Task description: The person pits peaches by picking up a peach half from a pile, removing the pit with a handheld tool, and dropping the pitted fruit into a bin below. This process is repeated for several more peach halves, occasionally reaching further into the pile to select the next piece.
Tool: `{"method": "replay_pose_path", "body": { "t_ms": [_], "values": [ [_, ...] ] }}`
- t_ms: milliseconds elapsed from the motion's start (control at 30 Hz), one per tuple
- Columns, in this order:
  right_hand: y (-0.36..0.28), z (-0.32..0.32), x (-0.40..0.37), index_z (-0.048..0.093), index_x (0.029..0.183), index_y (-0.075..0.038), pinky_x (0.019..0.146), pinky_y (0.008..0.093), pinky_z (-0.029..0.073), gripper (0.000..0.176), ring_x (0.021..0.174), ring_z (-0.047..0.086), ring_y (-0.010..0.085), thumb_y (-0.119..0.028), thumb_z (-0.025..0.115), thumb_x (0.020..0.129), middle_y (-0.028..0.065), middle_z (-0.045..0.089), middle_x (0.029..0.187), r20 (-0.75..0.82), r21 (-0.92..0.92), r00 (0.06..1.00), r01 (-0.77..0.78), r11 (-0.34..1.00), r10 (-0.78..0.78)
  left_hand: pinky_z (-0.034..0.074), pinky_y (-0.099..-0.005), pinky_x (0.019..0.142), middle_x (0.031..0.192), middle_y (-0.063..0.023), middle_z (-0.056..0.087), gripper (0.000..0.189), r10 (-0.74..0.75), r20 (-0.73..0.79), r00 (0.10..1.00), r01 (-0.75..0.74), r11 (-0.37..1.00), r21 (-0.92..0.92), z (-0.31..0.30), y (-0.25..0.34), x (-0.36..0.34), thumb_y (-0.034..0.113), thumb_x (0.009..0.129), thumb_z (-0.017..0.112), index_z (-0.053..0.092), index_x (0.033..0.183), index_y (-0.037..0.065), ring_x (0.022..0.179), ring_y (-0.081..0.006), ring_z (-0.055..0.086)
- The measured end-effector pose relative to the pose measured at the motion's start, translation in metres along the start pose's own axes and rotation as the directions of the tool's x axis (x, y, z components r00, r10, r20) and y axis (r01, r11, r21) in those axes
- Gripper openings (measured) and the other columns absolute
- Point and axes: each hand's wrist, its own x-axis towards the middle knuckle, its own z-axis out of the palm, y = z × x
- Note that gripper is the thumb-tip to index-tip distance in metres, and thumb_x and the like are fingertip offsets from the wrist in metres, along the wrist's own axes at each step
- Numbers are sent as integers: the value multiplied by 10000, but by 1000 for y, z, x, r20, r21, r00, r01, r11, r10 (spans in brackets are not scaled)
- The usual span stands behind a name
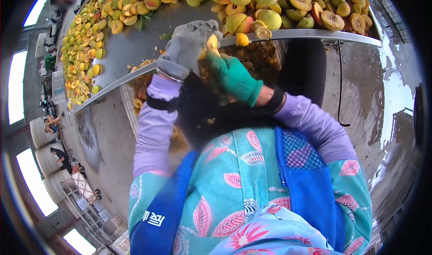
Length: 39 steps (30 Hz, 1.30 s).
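My left hand [191, 43], in a grey glove partly smeared by motion, is curled around the far side of a yellow peach piece [212, 42] near the metal table's edge. From the right, my right hand [236, 77], in a green knit glove, closes its fingertips on the lower end of the same piece. Whether a small tool sits between the hands is hidden. A small orange-yellow fruit [242, 40] rests on the table rim [310, 33] just right of them. Behind it lie cut peach halves [300, 0], some showing their pits.
Many halved peaches [85, 52] cover the left of the metal table [123, 43]. Below the rim, a container [128, 102] holds peach scraps [258, 54]. A dark hose or cable [340, 88] hangs at right. Other people [63, 158] are far off at left, beside large round tubs [47, 160].
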Motion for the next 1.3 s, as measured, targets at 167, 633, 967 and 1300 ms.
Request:
{"method": "replay_pose_path", "body": {
  "t_ms": [167,633,967,1300],
  "values": [
    [-32,-3,0,539,922,-33,361,310,451,480,400,476,146,-492,404,964,44,491,553,14,-105,993,117,988,-116,548,-289,674,852,-110,698,275,-414,-373,831,226,862,-454,30,22,16,225,951,527,669,974,-8,762,-182,674],
    [-10,-10,12,509,894,-66,357,293,437,471,425,487,145,-501,353,980,17,461,599,140,95,990,16,995,-29,555,-297,669,906,-119,670,245,-252,42,967,253,924,-288,-1,4,11,139,880,578,628,1079,5,770,-212,654],
    [-13,-2,19,428,845,-168,367,259,402,408,457,384,77,-553,374,968,-49,371,605,474,600,881,-310,737,-15,555,-328,720,952,-70,706,221,353,534,768,-550,791,269,-25,7,55,143,866,567,672,1048,78,828,-249,680],
    [-10,-6,22,455,808,-145,377,218,352,397,471,345,58,-488,385,996,-64,328,616,673,708,704,-523,474,-228,508,-285,724,822,-51,680,146,164,519,839,32,937,-348,-17,20,47,107,852,549,644,956,66,751,-211,640]
  ]
}}
